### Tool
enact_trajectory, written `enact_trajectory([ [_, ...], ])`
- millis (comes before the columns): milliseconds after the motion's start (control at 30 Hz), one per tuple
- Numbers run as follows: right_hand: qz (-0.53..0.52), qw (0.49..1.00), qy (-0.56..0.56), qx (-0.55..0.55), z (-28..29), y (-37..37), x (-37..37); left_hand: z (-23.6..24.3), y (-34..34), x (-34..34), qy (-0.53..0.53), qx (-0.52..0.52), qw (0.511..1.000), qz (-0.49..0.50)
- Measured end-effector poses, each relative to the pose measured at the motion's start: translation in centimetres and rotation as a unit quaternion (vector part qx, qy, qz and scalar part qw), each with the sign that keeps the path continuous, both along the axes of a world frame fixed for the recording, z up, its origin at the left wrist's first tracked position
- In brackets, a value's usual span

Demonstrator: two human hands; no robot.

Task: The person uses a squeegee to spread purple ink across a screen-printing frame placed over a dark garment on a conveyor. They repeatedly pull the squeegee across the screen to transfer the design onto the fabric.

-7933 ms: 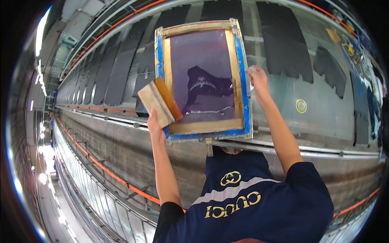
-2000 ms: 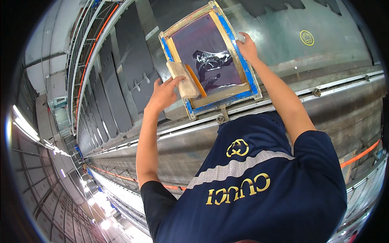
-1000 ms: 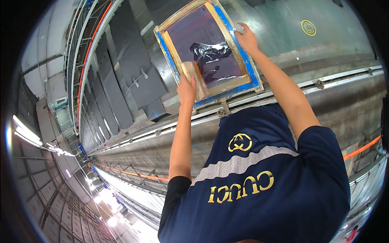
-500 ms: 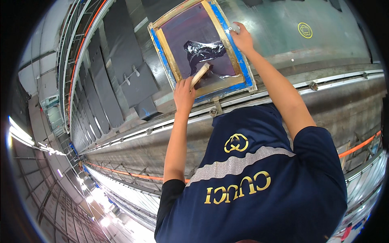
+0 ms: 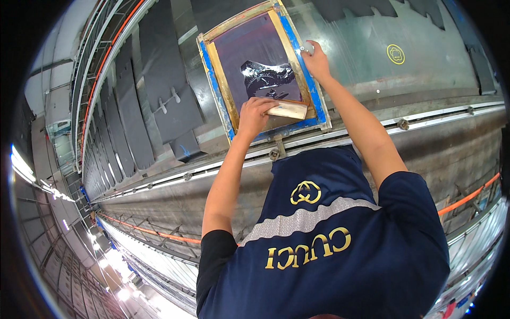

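A screen-printing frame (image 5: 312, 101), wooden with blue tape along its edges, lies on the long table in front of me. Its purple mesh (image 5: 249, 42) carries a glossy black pool of ink (image 5: 265, 77) toward the near half. My left hand (image 5: 254, 114) is closed on a squeegee (image 5: 288, 109) with a pale wooden handle, held crosswise at the near end of the mesh; its blade is mostly hidden. At the frame's right edge, my right hand (image 5: 317, 61) has its fingers curled round a small greyish-white knob (image 5: 307, 48).
Dark sheets of material (image 5: 175, 106) lie in rows along the table to the left, with more at the far right. A yellow emblem (image 5: 396, 54) marks the green-grey table top (image 5: 356, 69). A metal rail (image 5: 366, 127) with bolts runs along the near edge.
My left hand has swung the squeegee from a slanting position to nearly crosswise at the frame's near end. The right hand stays at the knob. The view has shifted slightly.
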State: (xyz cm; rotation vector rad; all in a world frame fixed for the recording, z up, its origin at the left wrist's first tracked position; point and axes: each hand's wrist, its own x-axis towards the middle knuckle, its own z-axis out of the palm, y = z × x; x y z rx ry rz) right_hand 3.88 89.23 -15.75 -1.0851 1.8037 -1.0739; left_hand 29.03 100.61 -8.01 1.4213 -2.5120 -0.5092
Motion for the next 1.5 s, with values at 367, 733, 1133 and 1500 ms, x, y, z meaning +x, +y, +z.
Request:
enact_trajectory([
  [367,-0.001,0.998,0.054,0.019,-0.1,-0.1,0.1,0.5,-3.0,-2.0,0.033,0.03,0.991,-0.125],
  [733,-0.004,1.0,0.017,-0.01,-0.1,-0.8,-0.1,2.7,-0.4,6.9,0.003,0.007,1.0,0.002],
  [1133,-0.007,0.996,0.077,-0.036,-0.6,-0.3,0.2,-0.4,0.6,8.2,0.176,0.169,0.951,0.19],
  [1500,0.017,0.913,0.398,-0.085,0.8,1.3,0.5,-5.1,-9.7,7.9,0.008,0.527,0.849,-0.023],
])
